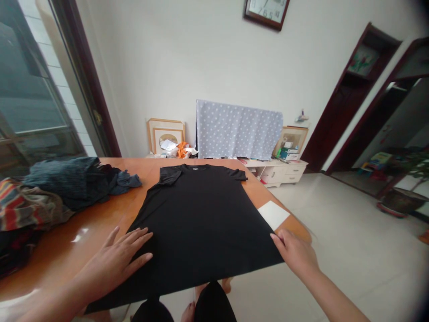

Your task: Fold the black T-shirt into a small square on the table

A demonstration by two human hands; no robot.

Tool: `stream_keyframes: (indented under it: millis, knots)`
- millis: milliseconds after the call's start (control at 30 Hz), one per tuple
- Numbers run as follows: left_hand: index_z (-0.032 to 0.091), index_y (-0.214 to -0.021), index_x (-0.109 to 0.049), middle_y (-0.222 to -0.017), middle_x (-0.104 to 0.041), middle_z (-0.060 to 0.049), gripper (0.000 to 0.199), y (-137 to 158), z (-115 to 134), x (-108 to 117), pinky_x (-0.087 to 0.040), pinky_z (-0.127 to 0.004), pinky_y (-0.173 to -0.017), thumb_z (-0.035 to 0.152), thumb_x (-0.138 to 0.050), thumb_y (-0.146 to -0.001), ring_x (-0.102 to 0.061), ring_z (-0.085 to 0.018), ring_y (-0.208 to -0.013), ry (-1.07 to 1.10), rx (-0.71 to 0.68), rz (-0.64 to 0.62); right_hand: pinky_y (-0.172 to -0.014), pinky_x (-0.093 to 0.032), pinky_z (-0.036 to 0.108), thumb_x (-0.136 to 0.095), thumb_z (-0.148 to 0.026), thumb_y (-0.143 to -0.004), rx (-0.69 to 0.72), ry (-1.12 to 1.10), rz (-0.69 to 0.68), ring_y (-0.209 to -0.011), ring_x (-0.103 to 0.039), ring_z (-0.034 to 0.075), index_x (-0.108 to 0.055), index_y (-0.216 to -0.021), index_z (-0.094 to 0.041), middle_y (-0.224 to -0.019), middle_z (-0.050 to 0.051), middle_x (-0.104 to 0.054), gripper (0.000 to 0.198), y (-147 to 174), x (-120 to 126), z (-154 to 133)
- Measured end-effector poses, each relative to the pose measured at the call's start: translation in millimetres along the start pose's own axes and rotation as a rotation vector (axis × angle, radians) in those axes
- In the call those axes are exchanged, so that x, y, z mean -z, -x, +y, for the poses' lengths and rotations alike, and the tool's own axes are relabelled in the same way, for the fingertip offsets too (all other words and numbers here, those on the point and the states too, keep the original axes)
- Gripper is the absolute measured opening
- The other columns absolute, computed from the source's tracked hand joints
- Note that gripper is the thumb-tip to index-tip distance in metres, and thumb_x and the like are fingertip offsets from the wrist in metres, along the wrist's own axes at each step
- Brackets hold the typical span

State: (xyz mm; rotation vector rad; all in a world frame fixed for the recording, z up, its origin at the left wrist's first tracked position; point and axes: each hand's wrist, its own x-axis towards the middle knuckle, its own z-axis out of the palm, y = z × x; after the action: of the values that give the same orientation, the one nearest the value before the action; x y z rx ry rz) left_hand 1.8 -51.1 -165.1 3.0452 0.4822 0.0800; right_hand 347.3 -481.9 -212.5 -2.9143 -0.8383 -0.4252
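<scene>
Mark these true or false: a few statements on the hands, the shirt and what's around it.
1. The black T-shirt lies with its collar at the far end. True.
2. The left hand is clenched in a fist. False: it is open and spread, over the T-shirt's left side.
3. The right hand pinches the T-shirt's right edge. True.
4. Crumpled clothes lie to the right of the T-shirt. False: they are on its left.
5. A white square lies on the table. True.
</scene>
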Motion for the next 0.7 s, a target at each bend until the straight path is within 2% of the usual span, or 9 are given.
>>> stream_keyframes:
  millis: [100, 167, 333, 433, 533, 700]
  knots:
    - [0.034, -0.139, -0.059, -0.143, -0.059, -0.006, 0.059, -13.7, 2.4, 9.8, -0.004, -0.063, -0.121, 0.067, -0.043, -0.092, -0.048, -0.031, -0.138, 0.019, -0.002, 0.002, -0.056, -0.024, 0.029, -0.036, -0.055, -0.098, -0.017, -0.025, -0.025, -0.064, -0.060, 0.020, -0.047, -0.076, -0.025, -0.070, 0.001, -0.064, 0.039, -0.8, -4.0, 7.5]
    - [0.033, -0.136, -0.061, -0.140, -0.061, -0.007, 0.059, -28.4, 5.5, 17.4, -0.007, -0.062, -0.122, 0.068, -0.044, -0.092, -0.050, -0.030, -0.135, 0.036, -0.002, 0.019, -0.054, -0.022, 0.029, -0.038, -0.057, -0.096, -0.023, -0.067, -0.078, -0.059, -0.057, 0.019, -0.048, -0.075, -0.025, -0.064, 0.000, -0.063, 0.039, -6.7, -1.8, 10.9]
    - [0.030, -0.133, -0.064, -0.138, -0.062, -0.008, 0.060, -81.4, 15.9, 26.6, -0.033, -0.052, -0.115, 0.068, -0.041, -0.093, -0.056, -0.029, -0.128, 0.126, -0.017, 0.043, -0.054, -0.025, 0.028, -0.041, -0.062, -0.092, -0.018, -0.285, -0.156, -0.057, -0.056, 0.018, -0.054, -0.069, -0.024, -0.059, 0.001, -0.062, 0.046, -42.5, 3.0, 16.8]
    - [0.026, -0.131, -0.065, -0.138, -0.062, -0.009, 0.061, -113.9, 16.2, 15.1, -0.040, -0.045, -0.112, 0.067, -0.040, -0.093, -0.055, -0.029, -0.130, 0.186, -0.022, 0.077, -0.054, -0.029, 0.027, -0.046, -0.060, -0.089, -0.019, -0.455, -0.136, -0.058, -0.055, 0.017, -0.055, -0.065, -0.023, -0.060, 0.001, -0.062, 0.045, -77.7, -4.4, 21.4]
    - [0.025, -0.134, -0.063, -0.144, -0.057, -0.011, 0.063, -135.7, 11.6, -7.8, -0.034, -0.050, -0.116, 0.067, -0.041, -0.093, -0.046, -0.032, -0.139, 0.204, 0.024, 0.109, -0.053, -0.032, 0.026, -0.051, -0.059, -0.085, -0.064, -0.594, -0.124, -0.058, -0.054, 0.017, -0.057, -0.065, -0.022, -0.059, 0.001, -0.060, 0.043, -118.8, -17.8, 24.4]
    - [0.029, -0.144, -0.053, -0.154, -0.047, -0.008, 0.064, -142.7, 3.1, -43.3, -0.023, -0.057, -0.121, 0.066, -0.040, -0.094, -0.035, -0.031, -0.147, 0.175, 0.089, 0.148, -0.051, -0.037, 0.024, -0.055, -0.054, -0.085, -0.307, -0.805, -0.189, -0.053, -0.055, 0.014, -0.061, -0.075, -0.020, -0.062, 0.001, -0.063, 0.036, -188.8, -41.2, 16.8]
